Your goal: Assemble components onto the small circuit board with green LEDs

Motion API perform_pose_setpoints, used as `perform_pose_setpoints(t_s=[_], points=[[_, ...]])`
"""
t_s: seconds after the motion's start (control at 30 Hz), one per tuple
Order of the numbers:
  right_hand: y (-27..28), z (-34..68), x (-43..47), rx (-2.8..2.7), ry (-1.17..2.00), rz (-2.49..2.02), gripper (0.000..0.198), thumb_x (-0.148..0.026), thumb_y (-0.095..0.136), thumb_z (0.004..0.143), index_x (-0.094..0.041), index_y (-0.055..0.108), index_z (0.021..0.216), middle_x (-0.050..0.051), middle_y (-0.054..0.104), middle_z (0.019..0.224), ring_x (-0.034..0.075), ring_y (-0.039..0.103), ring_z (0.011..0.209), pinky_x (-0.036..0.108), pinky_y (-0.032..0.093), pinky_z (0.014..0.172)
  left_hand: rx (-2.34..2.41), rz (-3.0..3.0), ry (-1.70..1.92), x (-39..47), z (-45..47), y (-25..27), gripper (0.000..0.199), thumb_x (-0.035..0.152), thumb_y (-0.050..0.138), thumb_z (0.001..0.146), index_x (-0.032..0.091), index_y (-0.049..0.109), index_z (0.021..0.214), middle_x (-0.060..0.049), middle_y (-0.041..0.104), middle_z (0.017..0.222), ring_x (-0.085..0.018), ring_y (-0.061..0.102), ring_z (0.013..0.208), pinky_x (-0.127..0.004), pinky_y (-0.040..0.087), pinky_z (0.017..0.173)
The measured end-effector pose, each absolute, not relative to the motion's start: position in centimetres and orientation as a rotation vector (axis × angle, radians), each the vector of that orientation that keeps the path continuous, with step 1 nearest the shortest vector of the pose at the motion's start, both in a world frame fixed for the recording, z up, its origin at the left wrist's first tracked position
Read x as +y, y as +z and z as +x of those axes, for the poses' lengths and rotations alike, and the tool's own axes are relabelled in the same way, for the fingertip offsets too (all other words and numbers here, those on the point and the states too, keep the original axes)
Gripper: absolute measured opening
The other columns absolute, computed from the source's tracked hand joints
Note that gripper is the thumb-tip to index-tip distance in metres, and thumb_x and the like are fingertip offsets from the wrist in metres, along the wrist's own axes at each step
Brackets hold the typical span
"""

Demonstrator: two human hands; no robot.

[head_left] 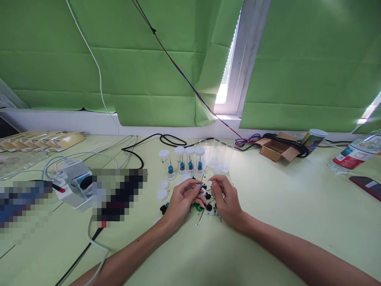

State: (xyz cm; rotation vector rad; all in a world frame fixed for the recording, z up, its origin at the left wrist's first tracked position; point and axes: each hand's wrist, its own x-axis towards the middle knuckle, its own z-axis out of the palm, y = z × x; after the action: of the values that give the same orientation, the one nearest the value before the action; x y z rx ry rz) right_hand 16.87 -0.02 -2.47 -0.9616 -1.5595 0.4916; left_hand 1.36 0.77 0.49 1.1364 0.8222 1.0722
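Small blue-tipped part (pixel 200 186) w/ thin wire leads sits pinched between left hand (pixel 181 201) & right hand (pixel 226 200), above pale green table (pixel 268 222); exact type too tiny to tell. Loose black and green bits (pixel 196 207) partly hidden under hands. Capped clear vials (pixel 186 161) behind.

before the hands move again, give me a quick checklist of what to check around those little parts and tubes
1. Left hand has a firm pinch on the small blue part: cannot tell, it is too small to see clearly.
2. Right hand meets the same spot with its fingertips: ok, both hands come together over the loose parts.
3. Capped tubes stand upright behind the hands: ok.
4. Empty clear tubes are upright and within view: ok.
5. Loose white caps lie apart from the hands: ok.
6. Black cable stays off the work spot: ok, it lies to the left.
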Motion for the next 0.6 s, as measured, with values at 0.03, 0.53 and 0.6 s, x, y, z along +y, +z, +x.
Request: perform_pose_setpoints(t_s=[0.03, 0.53, 0.6], points=[[-2.46, 16.86, 0.03, -1.554, 0.501, -0.964, 0.014, -0.024, 0.040, 0.099, -0.020, 0.052, 0.103, -0.004, 0.048, 0.066, 0.011, 0.044, 0.055, 0.024, 0.037, 0.053, 0.826, 1.134, 1.072, 0.76, 1.36, 0.52, 0.029, 0.038, 0.072, 0.079, 0.016, 0.063, 0.095, -0.001, 0.061, 0.077, -0.018, 0.068, 0.062, -0.030, 0.056, 0.056], [-2.58, 17.07, 0.28, -1.576, 0.480, -0.978, 0.015, -0.026, 0.040, 0.099, -0.019, 0.053, 0.103, -0.004, 0.048, 0.065, 0.011, 0.043, 0.054, 0.024, 0.037, 0.053, 0.874, 1.176, 1.097, 0.74, 1.51, 0.61, 0.031, 0.038, 0.074, 0.077, 0.015, 0.063, 0.095, -0.001, 0.060, 0.075, -0.018, 0.068, 0.061, -0.030, 0.056, 0.055], [-2.61, 17.06, 0.26, -1.578, 0.478, -0.975, 0.015, -0.026, 0.040, 0.099, -0.019, 0.053, 0.102, -0.004, 0.047, 0.064, 0.011, 0.044, 0.055, 0.024, 0.037, 0.052, 0.876, 1.181, 1.103, 0.77, 1.53, 0.58, 0.031, 0.039, 0.074, 0.076, 0.015, 0.063, 0.094, 0.000, 0.059, 0.075, -0.018, 0.068, 0.061, -0.030, 0.056, 0.055]])
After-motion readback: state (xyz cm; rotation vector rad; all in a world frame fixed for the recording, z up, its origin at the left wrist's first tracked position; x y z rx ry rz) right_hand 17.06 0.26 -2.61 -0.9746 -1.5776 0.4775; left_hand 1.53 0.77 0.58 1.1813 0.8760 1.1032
